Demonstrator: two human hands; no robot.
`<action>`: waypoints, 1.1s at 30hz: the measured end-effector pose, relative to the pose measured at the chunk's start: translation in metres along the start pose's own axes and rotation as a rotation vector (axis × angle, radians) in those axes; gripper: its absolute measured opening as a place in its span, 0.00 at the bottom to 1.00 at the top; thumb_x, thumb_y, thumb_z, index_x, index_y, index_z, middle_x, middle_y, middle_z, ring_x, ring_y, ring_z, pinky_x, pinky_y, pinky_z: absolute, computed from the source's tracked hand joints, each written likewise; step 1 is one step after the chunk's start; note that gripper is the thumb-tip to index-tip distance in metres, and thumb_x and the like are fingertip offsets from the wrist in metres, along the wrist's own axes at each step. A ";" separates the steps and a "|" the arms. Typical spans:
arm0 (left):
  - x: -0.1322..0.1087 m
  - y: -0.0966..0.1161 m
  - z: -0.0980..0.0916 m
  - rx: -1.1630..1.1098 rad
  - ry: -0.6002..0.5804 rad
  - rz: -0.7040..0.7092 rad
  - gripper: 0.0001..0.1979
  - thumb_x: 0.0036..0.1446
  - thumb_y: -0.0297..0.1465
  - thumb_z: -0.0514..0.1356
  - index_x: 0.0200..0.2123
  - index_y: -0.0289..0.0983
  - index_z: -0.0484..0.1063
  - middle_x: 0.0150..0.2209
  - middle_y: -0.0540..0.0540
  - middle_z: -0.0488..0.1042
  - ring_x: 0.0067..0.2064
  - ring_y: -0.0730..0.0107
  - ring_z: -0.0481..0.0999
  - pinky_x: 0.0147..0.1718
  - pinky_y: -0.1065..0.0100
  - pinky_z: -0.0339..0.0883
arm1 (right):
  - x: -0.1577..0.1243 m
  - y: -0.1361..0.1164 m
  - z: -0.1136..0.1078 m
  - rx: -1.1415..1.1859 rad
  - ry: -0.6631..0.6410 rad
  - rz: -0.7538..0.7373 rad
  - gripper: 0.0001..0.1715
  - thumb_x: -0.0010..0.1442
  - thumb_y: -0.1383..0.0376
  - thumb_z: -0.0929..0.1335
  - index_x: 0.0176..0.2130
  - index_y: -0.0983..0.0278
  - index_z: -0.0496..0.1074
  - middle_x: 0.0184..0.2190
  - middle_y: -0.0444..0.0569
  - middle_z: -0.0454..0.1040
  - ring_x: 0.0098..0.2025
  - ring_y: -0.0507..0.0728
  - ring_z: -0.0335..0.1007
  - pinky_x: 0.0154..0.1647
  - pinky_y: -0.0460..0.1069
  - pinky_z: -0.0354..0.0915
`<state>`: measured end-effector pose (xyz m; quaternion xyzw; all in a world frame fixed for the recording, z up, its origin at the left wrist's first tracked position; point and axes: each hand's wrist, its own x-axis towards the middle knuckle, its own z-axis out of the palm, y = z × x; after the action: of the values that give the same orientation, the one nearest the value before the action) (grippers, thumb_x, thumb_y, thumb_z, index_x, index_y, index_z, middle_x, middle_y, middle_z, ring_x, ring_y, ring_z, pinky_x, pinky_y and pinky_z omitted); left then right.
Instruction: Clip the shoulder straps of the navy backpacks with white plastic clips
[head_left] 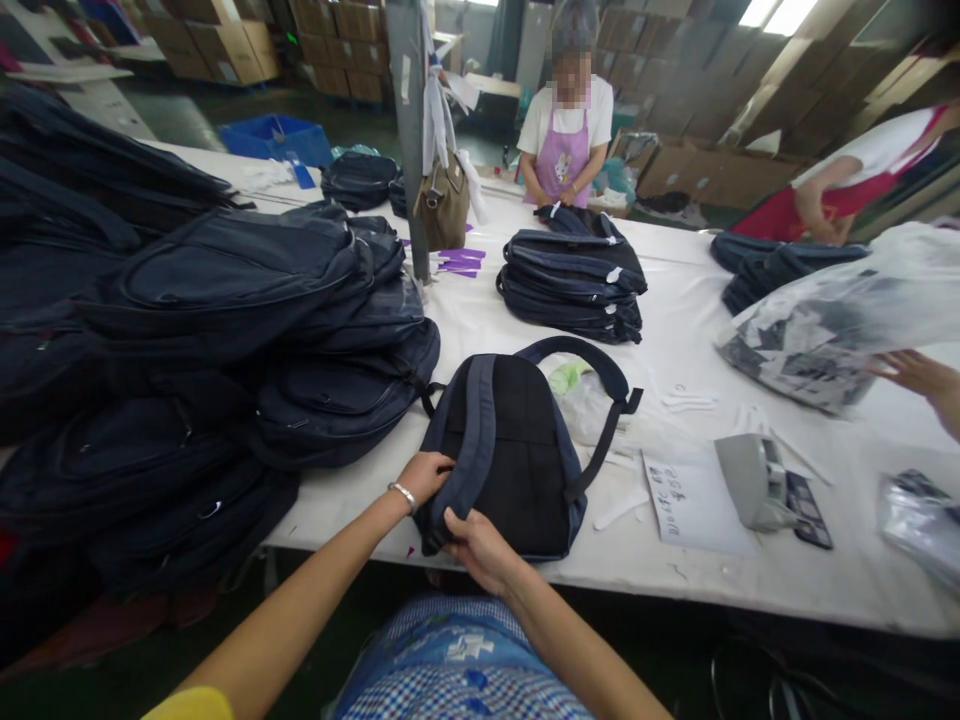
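Observation:
A dark navy backpack point(521, 460) lies back side up at the near edge of the white table, its black back panel showing. One shoulder strap point(477, 420) runs down its left part; the other strap point(611, 375) loops out to the right over the table. My left hand point(424, 478), with a silver bracelet at the wrist, grips the backpack's lower left side by the strap. My right hand point(478, 548) pinches the lower end of that same strap between thumb and fingers. Some fingertips of both hands are hidden by the fabric.
A tall pile of navy backpacks point(225, 290) fills the left. Stacked backpacks point(574, 280) stand ahead, near a co-worker point(566, 150) in a purple apron. On the right are a handwritten paper point(694, 505), a grey device point(752, 480), a phone point(808, 510) and a plastic bag point(832, 320).

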<state>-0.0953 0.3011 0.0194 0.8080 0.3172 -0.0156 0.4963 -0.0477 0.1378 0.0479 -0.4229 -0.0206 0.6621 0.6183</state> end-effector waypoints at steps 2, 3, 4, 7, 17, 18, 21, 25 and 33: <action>0.005 0.000 0.003 -0.050 -0.023 -0.041 0.10 0.47 0.33 0.60 0.29 0.35 0.78 0.32 0.45 0.80 0.39 0.59 0.75 0.42 0.64 0.64 | 0.003 0.004 0.002 -0.004 0.000 -0.009 0.21 0.51 0.54 0.72 0.40 0.66 0.72 0.39 0.53 0.76 0.44 0.60 0.71 0.47 0.55 0.66; 0.007 0.000 0.004 -0.077 -0.028 -0.057 0.11 0.48 0.34 0.60 0.29 0.34 0.78 0.31 0.45 0.79 0.38 0.59 0.75 0.40 0.65 0.65 | 0.005 0.008 0.003 -0.015 0.019 -0.012 0.22 0.50 0.54 0.72 0.40 0.66 0.72 0.38 0.52 0.76 0.44 0.60 0.72 0.46 0.55 0.66; 0.008 -0.002 0.006 -0.111 -0.034 -0.075 0.12 0.48 0.35 0.59 0.30 0.34 0.78 0.31 0.45 0.79 0.38 0.60 0.75 0.39 0.65 0.65 | 0.007 0.011 0.003 -0.032 0.054 -0.011 0.23 0.49 0.54 0.72 0.40 0.65 0.72 0.38 0.52 0.76 0.44 0.61 0.72 0.45 0.55 0.67; 0.007 -0.007 0.010 -0.231 -0.068 -0.141 0.17 0.53 0.39 0.56 0.38 0.31 0.76 0.33 0.43 0.79 0.37 0.63 0.76 0.36 0.66 0.67 | 0.017 0.025 0.001 -0.100 0.205 -0.008 0.28 0.43 0.54 0.75 0.42 0.63 0.70 0.40 0.50 0.76 0.43 0.61 0.72 0.39 0.54 0.69; -0.002 -0.026 0.009 -0.790 -0.085 -0.220 0.45 0.34 0.35 0.72 0.57 0.32 0.60 0.48 0.34 0.74 0.48 0.57 0.75 0.49 0.56 0.67 | 0.041 0.036 -0.006 -0.167 0.279 -0.002 0.35 0.40 0.56 0.76 0.46 0.61 0.66 0.39 0.49 0.76 0.41 0.60 0.74 0.38 0.54 0.70; -0.002 -0.027 0.009 -0.780 -0.082 -0.204 0.45 0.34 0.34 0.72 0.57 0.32 0.60 0.49 0.34 0.73 0.49 0.56 0.75 0.50 0.55 0.66 | 0.040 0.032 -0.007 -0.135 0.257 -0.009 0.33 0.42 0.55 0.76 0.46 0.61 0.66 0.40 0.49 0.76 0.43 0.59 0.74 0.41 0.54 0.70; -0.002 -0.028 0.006 -0.744 -0.096 -0.162 0.42 0.37 0.33 0.71 0.57 0.32 0.61 0.50 0.34 0.73 0.51 0.55 0.73 0.52 0.55 0.65 | 0.040 0.020 -0.009 -0.060 0.243 -0.041 0.29 0.46 0.54 0.73 0.46 0.61 0.68 0.42 0.50 0.76 0.44 0.58 0.73 0.44 0.54 0.69; -0.006 -0.029 0.000 -0.647 -0.047 -0.132 0.28 0.51 0.38 0.62 0.53 0.33 0.66 0.46 0.38 0.76 0.47 0.61 0.76 0.47 0.60 0.69 | 0.043 0.019 -0.014 -0.076 0.330 -0.047 0.30 0.43 0.56 0.75 0.44 0.62 0.68 0.36 0.48 0.78 0.38 0.57 0.75 0.41 0.53 0.70; -0.024 -0.048 -0.011 -0.091 0.018 -0.127 0.20 0.49 0.38 0.60 0.45 0.36 0.73 0.39 0.44 0.78 0.30 0.69 0.74 0.31 0.69 0.68 | 0.043 0.025 -0.021 -0.093 0.264 -0.026 0.25 0.45 0.54 0.74 0.41 0.63 0.71 0.35 0.49 0.78 0.40 0.57 0.75 0.42 0.53 0.68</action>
<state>-0.1429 0.3132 -0.0050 0.7630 0.3727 -0.0254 0.5275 -0.0502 0.1573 -0.0023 -0.5344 0.0248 0.5910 0.6038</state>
